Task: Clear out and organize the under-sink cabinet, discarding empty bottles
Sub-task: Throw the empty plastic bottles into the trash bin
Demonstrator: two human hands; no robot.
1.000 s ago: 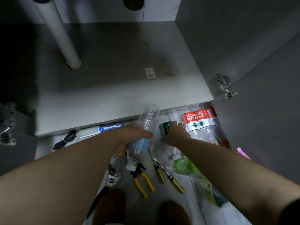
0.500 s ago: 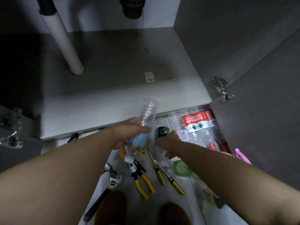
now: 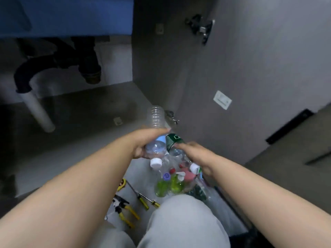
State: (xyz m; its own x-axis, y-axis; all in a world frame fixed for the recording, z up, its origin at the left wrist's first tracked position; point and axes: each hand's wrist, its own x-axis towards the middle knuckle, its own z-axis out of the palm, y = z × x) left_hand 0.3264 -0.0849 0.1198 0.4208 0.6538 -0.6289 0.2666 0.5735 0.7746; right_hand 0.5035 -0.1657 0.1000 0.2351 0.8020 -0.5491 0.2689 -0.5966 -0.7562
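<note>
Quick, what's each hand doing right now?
Left hand: closed, holding a blue-label bottle.
Right hand: closed, holding a green-label bottle.

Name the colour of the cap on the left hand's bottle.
The cap is white; head view shows it.

Room inside the cabinet, clutter before it

The grey cabinet floor (image 3: 86, 108) is open across its middle. A white upright drain pipe (image 3: 38, 113) stands at its left, a black curved trap pipe (image 3: 44, 61) hangs above, and the open grey cabinet door (image 3: 250, 68) walls the right. Before the opening, a heap of clear plastic bottles (image 3: 176, 183), yellow-handled pliers (image 3: 125, 212) and two yellow-handled screwdrivers (image 3: 143, 203) crowd the ground beside a grey-trousered knee (image 3: 182, 221).
</note>
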